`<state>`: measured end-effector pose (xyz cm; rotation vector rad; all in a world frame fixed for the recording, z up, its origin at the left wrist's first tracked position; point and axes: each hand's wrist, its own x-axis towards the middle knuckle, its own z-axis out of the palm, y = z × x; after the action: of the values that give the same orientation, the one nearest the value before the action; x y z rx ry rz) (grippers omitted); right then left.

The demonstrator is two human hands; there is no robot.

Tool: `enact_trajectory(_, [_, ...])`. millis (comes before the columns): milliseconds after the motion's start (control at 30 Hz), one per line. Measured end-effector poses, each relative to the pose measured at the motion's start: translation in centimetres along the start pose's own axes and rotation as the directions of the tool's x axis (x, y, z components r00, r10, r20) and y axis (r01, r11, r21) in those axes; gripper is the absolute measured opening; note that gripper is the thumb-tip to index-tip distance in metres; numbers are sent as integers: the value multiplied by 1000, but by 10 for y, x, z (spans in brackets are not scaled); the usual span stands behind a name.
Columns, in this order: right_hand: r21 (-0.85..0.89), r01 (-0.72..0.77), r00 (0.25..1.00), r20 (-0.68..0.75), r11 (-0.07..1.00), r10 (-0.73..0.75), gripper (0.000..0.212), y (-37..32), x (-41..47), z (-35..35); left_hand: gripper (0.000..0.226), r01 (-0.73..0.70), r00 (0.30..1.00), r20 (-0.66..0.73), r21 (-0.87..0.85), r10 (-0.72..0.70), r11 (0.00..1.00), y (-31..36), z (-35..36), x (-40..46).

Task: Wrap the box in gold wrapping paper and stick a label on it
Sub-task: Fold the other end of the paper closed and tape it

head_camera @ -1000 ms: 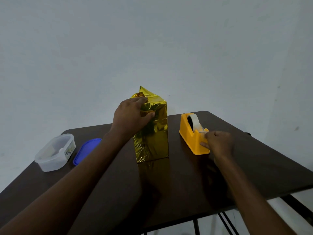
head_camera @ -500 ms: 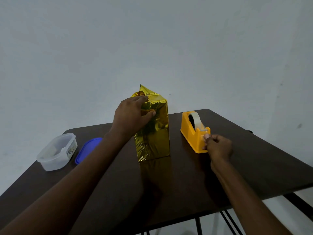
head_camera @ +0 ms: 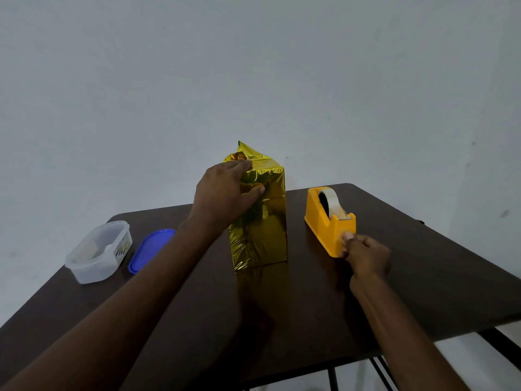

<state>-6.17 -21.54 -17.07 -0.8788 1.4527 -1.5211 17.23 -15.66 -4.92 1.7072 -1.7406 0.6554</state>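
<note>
Bare table (head_camera: 296, 306) lies open between box (head_camera: 262, 230) and tape dispenser (head_camera: 328, 221).

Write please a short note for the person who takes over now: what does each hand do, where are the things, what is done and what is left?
Left hand holds the gold-wrapped box upright at mid-table, pressing the top fold. Right hand pinches at the front of the orange tape dispenser, to the box's right; whether tape is in the fingers cannot be told. Sides wrapped; a paper flap at the top stands loose. Left: tape the top, stick the label. The clear container and blue lid sit far left.
</note>
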Motion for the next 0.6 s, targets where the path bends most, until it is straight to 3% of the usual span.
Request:
enact_trajectory(133, [-24,229,971,82,973,-226,14,-34,2,-8,62,20,1000,19,-4,-20,1000,4,-3,-1])
enact_trajectory(267, [7,490,837,275,872,-473,11,-85,-3,-4,63,40,999,36,35,-41,999,15,-3,-3])
enact_trajectory(333, [68,598,714,409,799,-569,6,-118,-11,6,66,55,998,38,84,-58,995,14,-3,-3])
enact_trajectory(433, [135,750,467,585,647,-663,5,-164,-22,31,68,109,992,49,101,-115,989,14,-4,-5])
enact_trajectory(600, [173,867,154,799,467,-582,5,-213,-29,80,69,176,982,67,35,-178,984,24,-7,-8])
